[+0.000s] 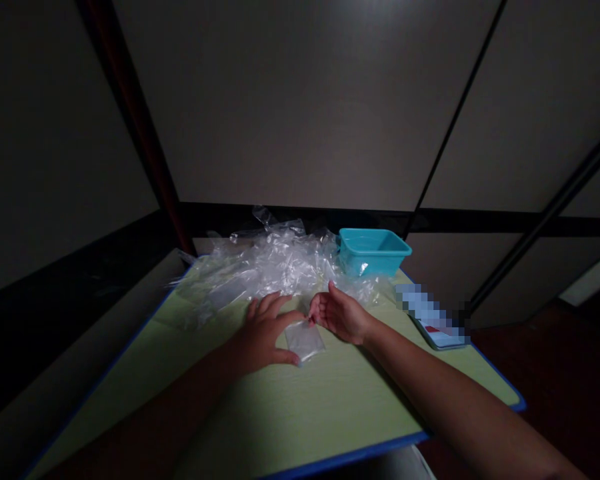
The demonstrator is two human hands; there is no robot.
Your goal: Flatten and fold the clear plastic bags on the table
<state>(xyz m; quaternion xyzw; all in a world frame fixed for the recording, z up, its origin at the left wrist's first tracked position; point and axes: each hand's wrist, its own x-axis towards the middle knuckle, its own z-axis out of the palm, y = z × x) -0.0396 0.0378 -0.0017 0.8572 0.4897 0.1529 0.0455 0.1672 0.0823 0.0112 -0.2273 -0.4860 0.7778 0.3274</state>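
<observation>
A small clear plastic bag (305, 340) lies flat on the light green table (300, 413), between my two hands. My left hand (265, 333) has its fingers spread, its thumb at the bag's lower left edge and its index finger near the top edge. On the right, my right hand (340, 315) is turned on its side with curled fingers close to the bag's top corner and the thumb raised. Whether those fingers pinch the bag cannot be made out. Just beyond both hands, a heap of crumpled clear plastic bags (285, 257) spreads over the back of the table.
A turquoise plastic basket (375, 253) stands at the back right, with some clear plastic against its front. A phone (437, 327), partly blurred, lies at the right edge. The table has a blue rim, and pale panels rise behind it.
</observation>
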